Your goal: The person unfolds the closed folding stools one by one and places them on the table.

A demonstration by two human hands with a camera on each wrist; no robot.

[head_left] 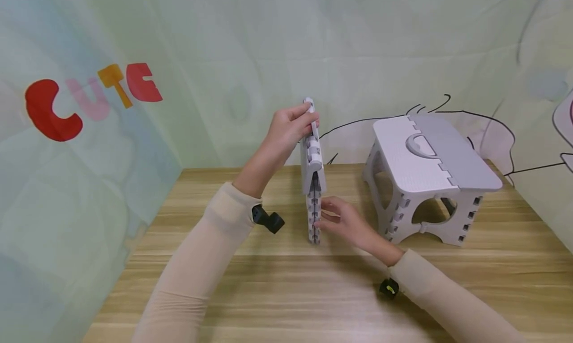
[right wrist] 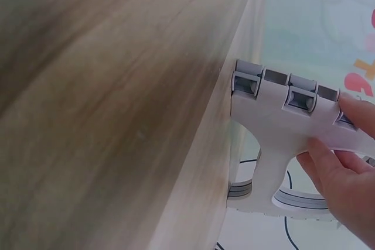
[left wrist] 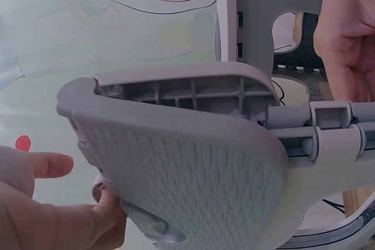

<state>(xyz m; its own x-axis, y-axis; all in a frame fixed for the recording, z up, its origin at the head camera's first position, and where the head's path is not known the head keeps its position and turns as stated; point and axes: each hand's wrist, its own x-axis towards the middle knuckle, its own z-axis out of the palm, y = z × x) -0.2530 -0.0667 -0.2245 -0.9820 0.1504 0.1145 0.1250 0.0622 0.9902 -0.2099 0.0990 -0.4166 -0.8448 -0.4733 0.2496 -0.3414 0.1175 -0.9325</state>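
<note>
A grey-and-white folding stool (head_left: 313, 179) stands upright on the wooden table, its leg panels folded flat together and its two top halves hanging at an angle. My left hand (head_left: 291, 129) grips it at the top; in the left wrist view, the fingers of that hand (left wrist: 64, 215) reach the handle area of the textured top. Low on the stool's right side is my right hand (head_left: 346, 223). In the right wrist view, that hand (right wrist: 345, 174) holds the white leg panel (right wrist: 272, 139), a digit on the hinged edge and fingertips at the cutout.
A second stool (head_left: 438, 154), unfolded, stands on the table (head_left: 277, 293) to the right, close to my right hand. Behind the table hangs a printed cloth (head_left: 233, 49), which continues along the left side with coloured letters.
</note>
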